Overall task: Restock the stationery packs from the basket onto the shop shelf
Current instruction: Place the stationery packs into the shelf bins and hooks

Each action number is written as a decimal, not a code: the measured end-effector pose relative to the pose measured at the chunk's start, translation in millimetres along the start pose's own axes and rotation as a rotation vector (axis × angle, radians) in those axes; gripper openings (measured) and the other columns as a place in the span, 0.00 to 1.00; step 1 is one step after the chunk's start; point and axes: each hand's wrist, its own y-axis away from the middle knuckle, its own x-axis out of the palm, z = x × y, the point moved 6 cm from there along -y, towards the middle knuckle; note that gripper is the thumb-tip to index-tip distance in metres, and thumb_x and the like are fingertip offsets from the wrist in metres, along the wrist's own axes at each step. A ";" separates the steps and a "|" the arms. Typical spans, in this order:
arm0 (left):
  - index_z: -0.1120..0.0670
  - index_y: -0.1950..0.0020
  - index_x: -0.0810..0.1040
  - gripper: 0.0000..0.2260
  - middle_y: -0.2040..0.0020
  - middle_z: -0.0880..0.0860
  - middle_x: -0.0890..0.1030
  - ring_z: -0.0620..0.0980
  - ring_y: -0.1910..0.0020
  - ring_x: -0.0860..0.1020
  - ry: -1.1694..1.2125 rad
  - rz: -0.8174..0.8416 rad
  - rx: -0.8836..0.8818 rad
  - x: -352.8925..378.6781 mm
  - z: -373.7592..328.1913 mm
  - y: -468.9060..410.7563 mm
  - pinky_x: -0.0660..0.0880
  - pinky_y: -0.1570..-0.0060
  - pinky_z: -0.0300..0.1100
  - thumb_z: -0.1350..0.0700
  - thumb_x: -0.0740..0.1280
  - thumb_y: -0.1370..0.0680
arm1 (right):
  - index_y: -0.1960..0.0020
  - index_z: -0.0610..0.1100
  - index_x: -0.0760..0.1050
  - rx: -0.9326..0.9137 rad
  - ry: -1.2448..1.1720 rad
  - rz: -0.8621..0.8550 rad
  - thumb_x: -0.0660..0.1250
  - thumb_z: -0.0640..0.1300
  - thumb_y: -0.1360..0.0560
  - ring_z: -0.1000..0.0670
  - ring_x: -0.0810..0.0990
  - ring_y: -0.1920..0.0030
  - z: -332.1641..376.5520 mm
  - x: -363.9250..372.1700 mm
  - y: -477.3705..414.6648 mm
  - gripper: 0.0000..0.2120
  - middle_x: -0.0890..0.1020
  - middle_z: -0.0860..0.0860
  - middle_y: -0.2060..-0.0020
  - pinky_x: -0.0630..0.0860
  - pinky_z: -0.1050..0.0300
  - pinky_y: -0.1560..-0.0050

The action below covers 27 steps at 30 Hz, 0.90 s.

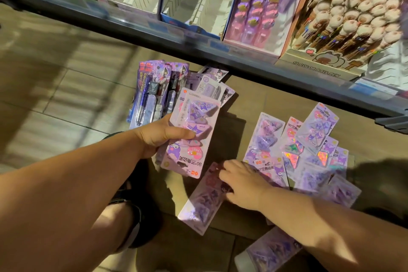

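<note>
Collection step is proceeding. The right hand (242, 185) is resting on a floor pack (203, 203); whether it is gripping cannot be told. The left hand (163, 137) is clamping the held packs (194, 126), the front card showing "90°". Loose packs (309, 150) are lying beyond. Next move is likely lifting and transferring to the shelf (198, 44), where a display box (320, 68) is reading "10 COLOR BALL PEN".

— What lies on the brown tiled floor (66, 95)?
— A heap of shiny purple card packs (309, 150). One long purple pack (198, 205) lies flat just beside the heap.
— And on the grey metal shelf (154, 35)?
— Card boxes in a row. A pink box of purple pens (251, 49) touches a pale box of fluffy-topped pens (320, 66).
</note>
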 end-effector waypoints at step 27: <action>0.54 0.47 0.81 0.39 0.54 0.61 0.85 0.58 0.60 0.84 0.154 -0.114 0.042 -21.9 -2.3 18.6 0.82 0.61 0.50 0.50 0.85 0.56 | 0.31 0.46 0.60 0.084 0.231 -0.029 0.71 0.49 0.29 0.45 0.64 0.33 -10.3 -11.4 -20.0 0.32 0.65 0.46 0.35 0.65 0.49 0.33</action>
